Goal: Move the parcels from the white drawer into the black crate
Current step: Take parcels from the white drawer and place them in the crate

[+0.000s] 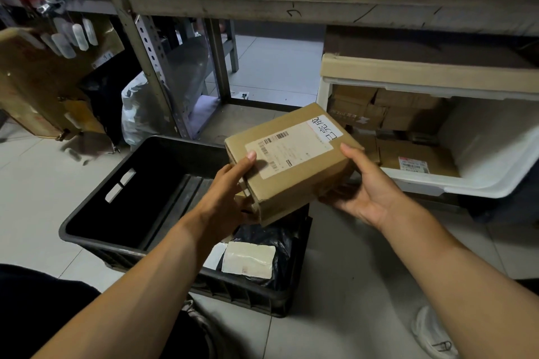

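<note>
Both the left hand (230,198) and right hand (364,192) are gripping a brown cardboard parcel (294,160). It is wearing a white barcode label and hanging above the black crate (96,213).

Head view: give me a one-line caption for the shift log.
Both hands, left and right, hold a labelled cardboard parcel above the black crate, beside the white drawer.

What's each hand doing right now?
Left hand: holds the near end of the cardboard parcel, thumb on top.
Right hand: holds the parcel's right side, fingers beneath.
</note>
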A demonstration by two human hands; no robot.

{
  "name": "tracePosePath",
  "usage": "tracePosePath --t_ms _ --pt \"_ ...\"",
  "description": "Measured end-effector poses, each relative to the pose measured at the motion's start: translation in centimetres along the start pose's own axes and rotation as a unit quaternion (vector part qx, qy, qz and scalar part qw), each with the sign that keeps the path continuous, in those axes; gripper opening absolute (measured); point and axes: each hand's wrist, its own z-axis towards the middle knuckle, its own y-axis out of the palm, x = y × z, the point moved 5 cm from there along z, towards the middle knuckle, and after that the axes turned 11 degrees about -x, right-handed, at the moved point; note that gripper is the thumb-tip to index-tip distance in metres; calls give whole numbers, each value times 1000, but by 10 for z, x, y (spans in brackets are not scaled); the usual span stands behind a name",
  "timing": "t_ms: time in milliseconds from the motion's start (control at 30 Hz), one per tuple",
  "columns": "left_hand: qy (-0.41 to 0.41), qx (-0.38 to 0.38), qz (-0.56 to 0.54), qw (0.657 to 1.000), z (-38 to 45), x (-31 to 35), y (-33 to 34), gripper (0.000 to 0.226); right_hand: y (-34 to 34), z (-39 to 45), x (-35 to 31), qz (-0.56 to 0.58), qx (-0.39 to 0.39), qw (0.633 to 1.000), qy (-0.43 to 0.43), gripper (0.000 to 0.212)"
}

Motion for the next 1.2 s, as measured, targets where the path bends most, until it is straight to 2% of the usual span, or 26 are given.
tracePosePath --t_ms 67,200,367,533,633,700,767,800,867,1000,1067,1133,1200 --pt "-2 0 1 1000 0 0 0 77 1 0 1 -8 -16 1000 7 42" --pt "4 28 17 999 2 5 -12 52 0 1 0 -89 -47 994 34 63" --pt "0 50 29 998 2 8 -28 56 2 -2 2 -136 -81 986 60 57" --pt "-6 32 23 999 2 9 -25 54 2 -3 4 -146 -46 987 49 54" --pt "0 48 11 999 1 8 -26 63 5 -3 2 -123 -46 991 32 41" --pt "-2 46 28 999 1 2 -23 84 9 -5 3 -107 -52 993 26 34" --pt "-4 15 12 1000 4 -8 -16 100 11 -4 7 -116 -64 991 29 37" --pt "2 -1 -1 1000 5 -10 -12 102 12 -3 10 -126 -76 989 34 43" --pt "20 -7 -19 1000 7 -9 -8 98 12 0 16 -139 -97 984 51 60" --pt "62 42 -69 995 7 2 -13 87 15 2 22 -175 -119 975 64 80" --pt "78 70 -77 991 6 7 -18 71 15 2 18 -184 -125 974 51 78" --pt "69 97 -59 991 7 9 -25 52 14 1 11 -187 -120 974 41 61" --pt "48 106 -38 992 6 8 -30 46 12 1 9 -205 -117 970 52 62"
